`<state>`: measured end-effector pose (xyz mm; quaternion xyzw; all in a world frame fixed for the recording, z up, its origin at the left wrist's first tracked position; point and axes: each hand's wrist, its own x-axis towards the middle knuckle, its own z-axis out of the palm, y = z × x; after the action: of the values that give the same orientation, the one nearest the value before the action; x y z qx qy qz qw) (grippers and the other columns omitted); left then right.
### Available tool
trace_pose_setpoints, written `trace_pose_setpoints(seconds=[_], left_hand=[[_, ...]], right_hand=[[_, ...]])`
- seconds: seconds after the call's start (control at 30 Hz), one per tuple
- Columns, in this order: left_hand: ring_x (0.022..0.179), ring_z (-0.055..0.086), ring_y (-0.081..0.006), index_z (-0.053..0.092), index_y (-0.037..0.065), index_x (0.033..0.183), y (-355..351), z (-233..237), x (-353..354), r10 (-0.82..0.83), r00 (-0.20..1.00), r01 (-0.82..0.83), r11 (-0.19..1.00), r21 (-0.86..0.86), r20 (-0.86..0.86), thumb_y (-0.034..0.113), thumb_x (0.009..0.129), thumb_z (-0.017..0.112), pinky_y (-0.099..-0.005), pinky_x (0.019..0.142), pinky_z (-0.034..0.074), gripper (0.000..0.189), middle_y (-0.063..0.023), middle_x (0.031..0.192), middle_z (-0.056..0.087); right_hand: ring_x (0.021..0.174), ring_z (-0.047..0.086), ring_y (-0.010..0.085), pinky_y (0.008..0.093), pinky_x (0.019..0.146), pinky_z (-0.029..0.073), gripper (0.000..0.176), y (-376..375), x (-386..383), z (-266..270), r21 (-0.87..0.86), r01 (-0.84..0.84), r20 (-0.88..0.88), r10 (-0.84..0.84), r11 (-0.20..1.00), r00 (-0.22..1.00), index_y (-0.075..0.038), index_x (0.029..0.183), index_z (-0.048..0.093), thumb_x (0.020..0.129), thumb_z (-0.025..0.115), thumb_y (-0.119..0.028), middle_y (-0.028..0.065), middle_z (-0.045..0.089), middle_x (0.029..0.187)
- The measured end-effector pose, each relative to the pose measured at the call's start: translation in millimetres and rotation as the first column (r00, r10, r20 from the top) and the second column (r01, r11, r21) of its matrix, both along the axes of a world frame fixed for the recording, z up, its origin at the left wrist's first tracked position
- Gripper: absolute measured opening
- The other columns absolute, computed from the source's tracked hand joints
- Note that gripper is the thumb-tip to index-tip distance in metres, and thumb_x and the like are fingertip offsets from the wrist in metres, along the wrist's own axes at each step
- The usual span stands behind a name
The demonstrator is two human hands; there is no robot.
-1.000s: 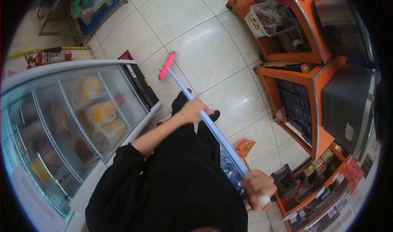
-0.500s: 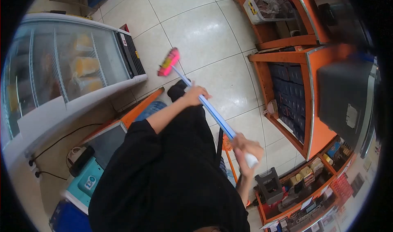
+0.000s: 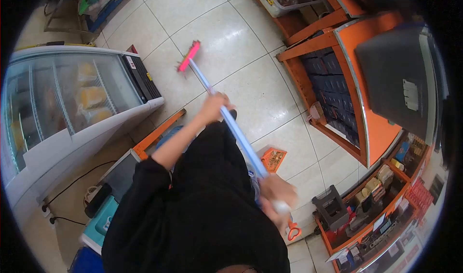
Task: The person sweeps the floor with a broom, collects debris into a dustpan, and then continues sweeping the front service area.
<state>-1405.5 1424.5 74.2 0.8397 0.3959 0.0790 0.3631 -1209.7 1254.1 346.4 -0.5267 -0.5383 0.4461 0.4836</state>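
My left hand (image 3: 214, 108) is wrapped round the light blue handle of a broom (image 3: 241, 139), partway along it. Near the white end of that handle my right hand (image 3: 279, 193), blurred by motion, grips it close to my body. The pink broom head (image 3: 189, 56) is out ahead over the pale floor tiles, its bristles turned towards the fridge. To the right of the handle, an orange dustpan (image 3: 273, 159) with small debris in it rests on the floor. Its orange handle end (image 3: 293, 230) shows below my right hand.
On the left stands a glass-doored fridge (image 3: 156, 90) with yellow packages inside. An orange shelf unit (image 3: 333, 37) with dark boxes is on the right. A low orange-edged table (image 3: 159, 133) stands beside my left arm, and a dark grey stand (image 3: 332, 206) is at lower right.
The broom head has moved forward and slightly left, and both hands have shifted left with the handle. More of the dustpan now shows beside the handle.
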Motion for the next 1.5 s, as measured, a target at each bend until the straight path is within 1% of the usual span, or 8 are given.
trace_pose_setpoints(seconds=[0.1, 0.27, 0.43, 0.77, 1.03, 1.17, 1.27, 1.5], left_hand=[[0.098, 0.056, -0.0269, 0.066, 0.013, 0.07, 11.4, -49.0, -18.0, 0.123, 0.948, -0.038, 0.959, 0.279, -0.294, 0.039, 0.078, 0.06, -0.0616, 0.101, 0.017, 0.028, -0.0073, 0.093, 0.063], [0.085, 0.059, -0.0277, 0.066, 0.009, 0.072, -25.4, -42.7, 64.3, -0.039, 0.95, 0.067, 0.995, -0.079, 0.31, 0.023, 0.076, 0.062, -0.0426, 0.091, 0.042, 0.015, -0.0116, 0.081, 0.063], [0.069, 0.057, -0.0251, 0.062, 0.013, 0.07, -79.0, 8.0, 131.6, -0.111, 0.949, 0.153, 0.981, -0.123, 0.295, 0.035, 0.084, 0.053, -0.0612, 0.102, 0.015, 0.027, -0.0077, 0.059, 0.054], [0.07, 0.057, -0.0244, 0.058, 0.013, 0.066, -69.7, -2.6, 125.9, -0.139, 0.944, 0.171, 0.982, -0.083, 0.3, 0.036, 0.085, 0.05, -0.0615, 0.102, 0.017, 0.032, -0.0062, 0.056, 0.052], [0.069, 0.057, -0.0267, 0.057, 0.011, 0.066, -38.2, 78.8, 71.3, -0.062, 0.975, 0.061, 0.998, 0.015, 0.212, 0.03, 0.082, 0.054, -0.0545, 0.1, 0.028, 0.025, -0.0067, 0.06, 0.054], [0.076, 0.058, -0.0264, 0.061, 0.009, 0.068, -0.2, 0.0, 11.9, 0.197, 0.968, -0.197, 0.98, -0.019, 0.153, 0.03, 0.078, 0.058, -0.0585, 0.093, 0.03, 0.023, -0.0074, 0.07, 0.058], [0.086, 0.057, -0.023, 0.06, 0.009, 0.064, 11.1, -38.3, -13.0, 0.148, 0.987, -0.141, 0.985, 0.1, -0.064, 0.034, 0.077, 0.061, -0.0654, 0.082, 0.026, 0.028, -0.0049, 0.081, 0.06], [0.067, 0.06, -0.0286, 0.063, 0.009, 0.054, -55.9, 7.0, 101.8, -0.182, 0.94, 0.236, 0.958, -0.165, 0.29, 0.05, 0.08, 0.053, -0.06, 0.103, 0.015, 0.05, -0.0105, 0.056, 0.058]], right_hand=[[0.063, 0.057, 0.0294, 0.0382, 0.076, 0.047, 0.01, 17.9, -36.9, -68.4, -0.058, -0.152, -0.077, 0.147, 0.987, 0.986, -0.002, 0.065, 0.054, 0.063, 0.062, 0.004, 0.0112, 0.057, 0.067], [0.049, 0.051, 0.0219, 0.0388, 0.067, 0.045, 0.014, -2.4, 10.7, -7.9, -0.054, 0.23, 0.074, -0.226, 0.972, 0.971, 0.001, 0.057, 0.049, 0.066, 0.058, -0.003, 0.0096, 0.053, 0.056], [0.029, 0.033, 0.0133, 0.0286, 0.043, 0.033, 0.03, -11.9, 30.2, 49.8, 0.158, 0.135, -0.053, -0.128, 0.978, 0.99, -0.009, 0.05, 0.035, 0.069, 0.057, -0.011, 0.0029, 0.038, 0.037], [0.032, 0.035, 0.0126, 0.029, 0.043, 0.036, 0.027, 7.8, -2.4, 38.9, 0.271, 0.292, -0.095, -0.276, 0.917, 0.956, -0.008, 0.052, 0.037, 0.069, 0.058, -0.006, 0.0015, 0.041, 0.039], [0.031, 0.038, 0.0122, 0.0262, 0.041, 0.038, 0.031, 1.6, 29.6, 73.4, 0.395, -0.033, -0.242, 0.139, 0.918, 0.96, -0.01, 0.05, 0.035, 0.072, 0.057, -0.004, 0.0021, 0.042, 0.04], [0.047, 0.051, 0.024, 0.0394, 0.059, 0.048, 0.015, 20.9, -4.0, 1.7, 0.046, 0.034, 0.156, -0.04, 0.998, 0.987, -0.003, 0.052, 0.048, 0.06, 0.06, -0.004, 0.0093, 0.051, 0.053], [0.054, 0.053, 0.0236, 0.0397, 0.071, 0.048, 0.013, 39.2, -38.5, -42.0, 0.035, -0.199, -0.03, 0.2, 0.979, 0.979, -0.002, 0.055, 0.047, 0.058, 0.058, 0.005, 0.009, 0.051, 0.056], [0.03, 0.032, 0.0173, 0.0292, 0.037, 0.031, 0.027, 26.1, -13.7, 46.8, 0.308, 0.062, -0.145, -0.017, 0.949, 0.989, -0.006, 0.046, 0.03, 0.065, 0.049, 0.002, 0.003, 0.034, 0.04]])
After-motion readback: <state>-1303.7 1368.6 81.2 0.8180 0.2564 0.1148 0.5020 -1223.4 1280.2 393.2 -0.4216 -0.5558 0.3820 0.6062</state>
